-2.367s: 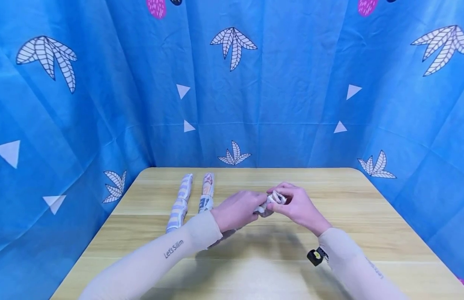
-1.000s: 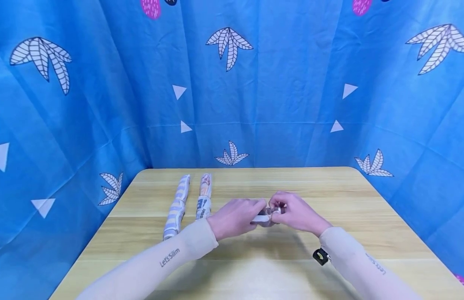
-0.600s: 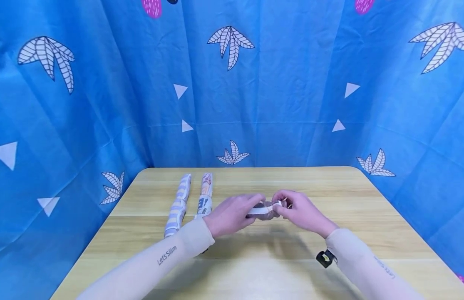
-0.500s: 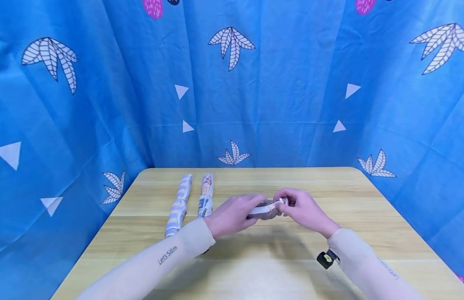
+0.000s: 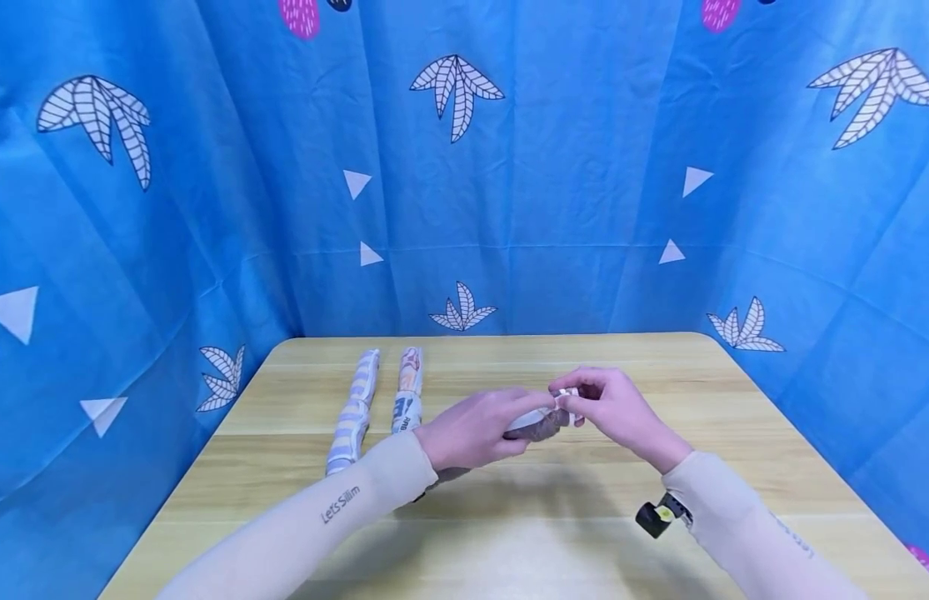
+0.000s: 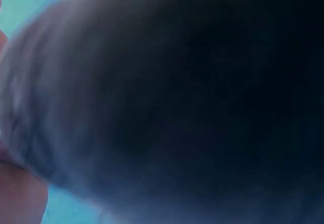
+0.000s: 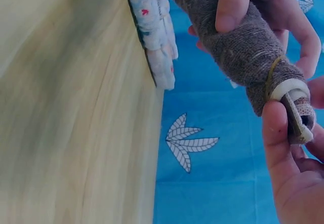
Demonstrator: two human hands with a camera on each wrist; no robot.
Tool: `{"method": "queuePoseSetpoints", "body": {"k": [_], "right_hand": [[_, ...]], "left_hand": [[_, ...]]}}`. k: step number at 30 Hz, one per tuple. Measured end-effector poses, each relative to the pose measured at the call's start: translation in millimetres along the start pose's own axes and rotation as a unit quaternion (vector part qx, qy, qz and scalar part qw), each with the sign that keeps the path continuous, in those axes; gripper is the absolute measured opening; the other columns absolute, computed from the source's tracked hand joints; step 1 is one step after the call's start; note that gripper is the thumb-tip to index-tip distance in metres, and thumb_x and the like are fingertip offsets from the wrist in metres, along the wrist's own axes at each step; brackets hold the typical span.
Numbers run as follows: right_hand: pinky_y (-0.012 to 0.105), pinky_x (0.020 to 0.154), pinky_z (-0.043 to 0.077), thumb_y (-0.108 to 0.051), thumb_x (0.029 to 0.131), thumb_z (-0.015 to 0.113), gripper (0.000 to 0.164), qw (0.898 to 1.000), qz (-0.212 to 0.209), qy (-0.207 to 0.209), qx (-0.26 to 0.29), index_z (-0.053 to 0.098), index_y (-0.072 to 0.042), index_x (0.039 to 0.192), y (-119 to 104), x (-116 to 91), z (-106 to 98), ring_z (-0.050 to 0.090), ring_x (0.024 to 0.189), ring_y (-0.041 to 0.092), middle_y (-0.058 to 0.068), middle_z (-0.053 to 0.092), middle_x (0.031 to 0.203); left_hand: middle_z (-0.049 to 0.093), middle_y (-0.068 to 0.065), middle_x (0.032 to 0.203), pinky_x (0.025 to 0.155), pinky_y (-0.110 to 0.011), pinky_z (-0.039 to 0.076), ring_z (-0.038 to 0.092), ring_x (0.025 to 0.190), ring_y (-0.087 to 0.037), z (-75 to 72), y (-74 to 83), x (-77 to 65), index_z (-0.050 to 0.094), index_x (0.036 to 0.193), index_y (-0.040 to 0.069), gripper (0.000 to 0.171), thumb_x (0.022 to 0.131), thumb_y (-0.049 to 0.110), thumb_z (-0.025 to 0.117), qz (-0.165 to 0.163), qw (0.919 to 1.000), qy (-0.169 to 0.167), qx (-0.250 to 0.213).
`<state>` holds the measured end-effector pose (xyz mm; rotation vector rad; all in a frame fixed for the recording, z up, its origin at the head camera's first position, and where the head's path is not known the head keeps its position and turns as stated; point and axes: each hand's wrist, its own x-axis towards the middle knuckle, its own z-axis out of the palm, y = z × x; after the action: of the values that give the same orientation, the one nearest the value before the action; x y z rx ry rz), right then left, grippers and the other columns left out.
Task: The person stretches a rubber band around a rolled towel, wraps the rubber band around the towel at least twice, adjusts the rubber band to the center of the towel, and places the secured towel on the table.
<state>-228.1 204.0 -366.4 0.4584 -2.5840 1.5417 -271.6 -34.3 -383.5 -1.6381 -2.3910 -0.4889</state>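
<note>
A grey-brown rolled towel with a white edge hangs tilted above the table, held by both hands. My left hand grips it around the middle, with the thumb lying on the cloth in the right wrist view. At its far end my right hand pinches the white-trimmed tip between thumb and fingers. A thin yellowish elastic band circles the roll just behind that tip. Close up, the dark, blurred roll fills most of the left wrist view.
Two more rolls lie side by side at the table's left: a lilac-and-white striped one and a printed one with lettering. The wooden table ends at a blue patterned curtain.
My right hand has shifted slightly right and up along with the roll's end. The loose white folds seen earliest are now gathered into a narrow tip. The two other rolls stay put.
</note>
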Motion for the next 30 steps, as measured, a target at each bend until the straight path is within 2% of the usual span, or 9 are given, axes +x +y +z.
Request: {"method": "queuePoseSetpoints", "body": {"k": [7,11,14,17,21,23,25,28,30], "right_hand": [[0.029,0.055,0.053,-0.006,0.089,0.069,0.016,0.999,0.009,0.003,-0.039,0.077,-0.009,0.102,1,0,10,0.058,0.063,0.016,0.006,0.069,0.089],[0.028,0.055,0.052,-0.004,0.087,0.068,0.017,0.998,0.027,0.008,-0.048,0.076,-0.007,0.101,-2,2,12,0.057,0.064,0.018,0.007,0.067,0.086],[0.028,0.057,0.053,-0.004,0.087,0.067,0.018,0.998,0.046,0.005,-0.036,0.076,-0.005,0.103,-4,4,11,0.058,0.068,0.019,0.01,0.069,0.089],[0.029,0.058,0.054,-0.004,0.088,0.067,0.019,0.998,0.062,0.006,-0.013,0.075,-0.003,0.104,-6,6,9,0.058,0.07,0.02,0.013,0.07,0.093],[0.032,0.059,0.055,-0.004,0.087,0.067,0.019,0.997,0.071,0.021,-0.001,0.075,-0.001,0.104,-8,7,7,0.059,0.071,0.02,0.014,0.07,0.093],[0.033,0.059,0.056,-0.003,0.087,0.067,0.018,0.997,0.064,0.032,-0.007,0.075,-0.001,0.103,-8,7,8,0.059,0.071,0.02,0.014,0.069,0.091],[0.031,0.058,0.055,-0.003,0.088,0.067,0.016,0.998,0.046,0.044,-0.018,0.075,-0.002,0.102,-8,7,10,0.058,0.069,0.019,0.012,0.068,0.09],[0.028,0.056,0.052,-0.004,0.089,0.068,0.016,0.998,0.005,0.056,-0.036,0.076,-0.006,0.102,-5,6,12,0.055,0.065,0.016,0.01,0.066,0.089],[0.027,0.055,0.051,-0.005,0.091,0.067,0.017,0.998,-0.027,0.047,-0.043,0.076,-0.009,0.105,-3,5,9,0.055,0.065,0.016,0.008,0.066,0.096]], "left_hand": [[0.065,0.002,0.103,0.064,-0.014,0.046,0.055,0.076,-0.005,3.2,3.0,4.8,0.055,0.129,0.023,0.046,0.088,0.022,0.073,-0.017,0.9989,-0.043,0.011],[0.062,0.002,0.093,0.058,-0.012,0.042,0.051,0.069,-0.003,6.6,2.7,3.4,0.056,0.108,0.019,0.028,0.086,0.021,0.074,-0.003,0.9995,-0.027,0.02],[0.061,0.003,0.088,0.056,-0.011,0.04,0.049,0.065,-0.001,7.4,2.6,-0.4,0.053,0.096,0.018,0.023,0.087,0.021,0.073,0.003,0.9997,-0.004,0.025],[0.059,0.006,0.085,0.054,-0.011,0.04,0.05,0.063,-0.001,6.4,3.0,-3.0,0.052,0.094,0.019,0.022,0.088,0.023,0.072,-0.028,0.9996,0.001,0.006],[0.059,0.008,0.083,0.053,-0.014,0.044,0.053,0.063,-0.002,5.9,1.6,-1.6,0.051,0.092,0.021,0.022,0.087,0.025,0.071,-0.1,0.9939,0.008,-0.046],[0.06,0.007,0.081,0.052,-0.015,0.045,0.054,0.062,-0.004,5.6,0.6,-0.2,0.05,0.091,0.021,0.023,0.085,0.025,0.072,-0.123,0.9902,0.015,-0.065],[0.06,0.007,0.081,0.052,-0.016,0.045,0.055,0.062,-0.004,5.7,-0.5,1.3,0.049,0.093,0.022,0.024,0.085,0.025,0.071,-0.128,0.9891,0.017,-0.07],[0.06,0.006,0.083,0.051,-0.017,0.045,0.055,0.062,-0.005,6.1,-1.8,3.9,0.048,0.097,0.022,0.027,0.086,0.025,0.072,-0.117,0.99,0.013,-0.078],[0.06,0.006,0.085,0.051,-0.017,0.046,0.055,0.065,-0.004,6.2,-2.9,5.2,0.047,0.101,0.022,0.028,0.086,0.024,0.071,-0.104,0.9904,0.008,-0.09]]}}
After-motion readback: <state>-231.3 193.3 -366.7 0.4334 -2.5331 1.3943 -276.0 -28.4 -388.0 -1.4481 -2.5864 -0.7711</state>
